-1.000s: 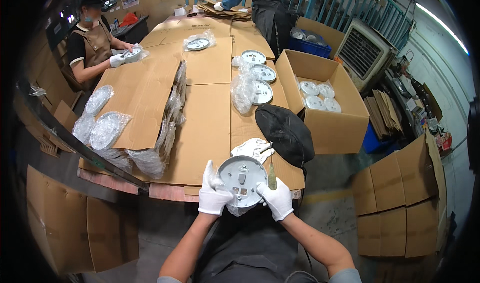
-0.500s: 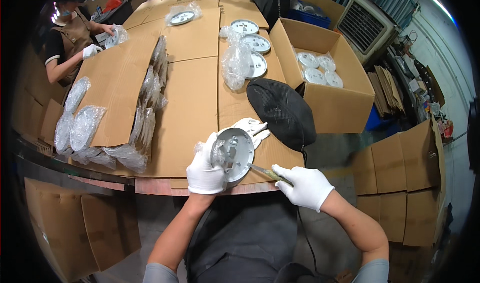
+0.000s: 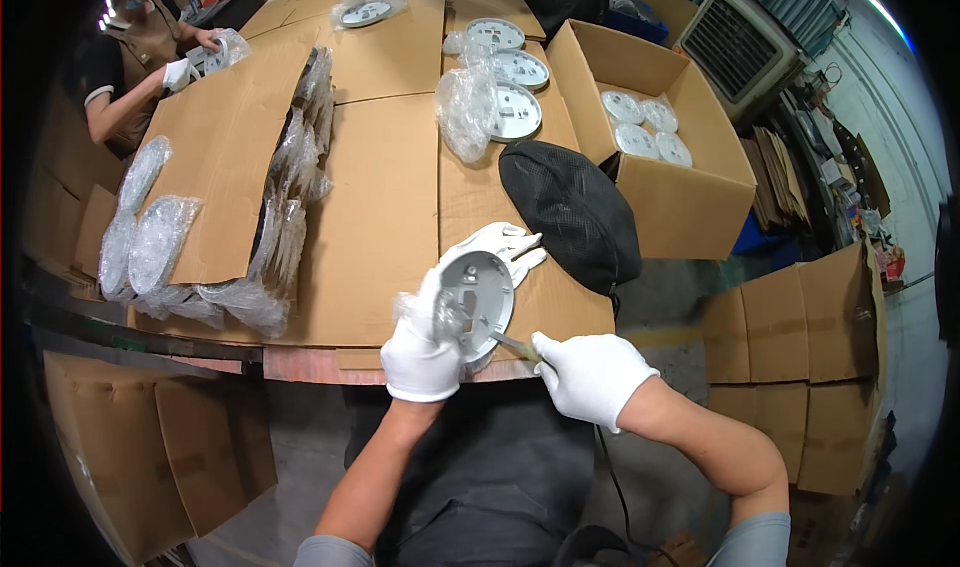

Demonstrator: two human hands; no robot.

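My left hand (image 3: 422, 352), in a white glove, holds a round grey metal disc (image 3: 492, 292) with cutouts, tilted over the table's near edge. Crumpled bubble wrap (image 3: 435, 313) sits between this hand and the disc. White glove fingers (image 3: 518, 245) show past the disc's far side; I cannot tell whether they are my left hand's or a loose glove's. My right hand (image 3: 598, 375), also gloved, is closed round the greenish handle of a slim metal hand tool (image 3: 513, 344). Its tip meets the disc's lower right rim. A black mesh bag-like item (image 3: 568, 215) lies just beyond.
Several similar discs (image 3: 517, 113) lie beside bubble wrap (image 3: 467, 112) on the cardboard-covered table (image 3: 385, 182). An open carton (image 3: 685, 207) at right holds wrapped discs. Wrapped pieces and cardboard (image 3: 228, 167) are stacked at left, where another person (image 3: 140, 77) handles a disc.
My right hand has moved left, nearer the disc, and less of the tool's handle shows. The disc is turned slightly. The whole view has shifted a little.
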